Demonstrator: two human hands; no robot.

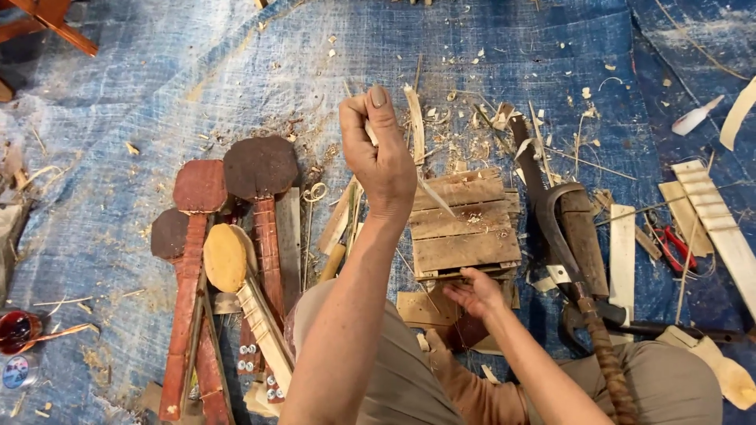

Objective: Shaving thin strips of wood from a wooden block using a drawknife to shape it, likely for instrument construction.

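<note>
My left hand (382, 153) is raised over the work, fist closed around the upper end of a thin pale wood strip (425, 185), thumb on top. The strip runs down and to the right from my fist, its lower end tapering to a sliver above the small slatted wooden block (465, 224) that sits on the blue tarp (157, 94). My right hand (472, 293) is low, at the near edge of that block, fingers loosely curled and touching it; that grip is not closed on anything I can make out.

I judge the strip to be very light, springy along its length and brittle at the thin tip, so it would likely split or snap if bent hard across the grain. The thicker top end, where my fist already has it, looks like the safest place to hold; the sliver end would give nothing to pinch. Its shaved face probably slides a little in the fingers.

A curved dark blade (551, 228) lies just right of the block. Several long-necked carved wooden pieces (228, 236) lie to the left, among shavings.
</note>
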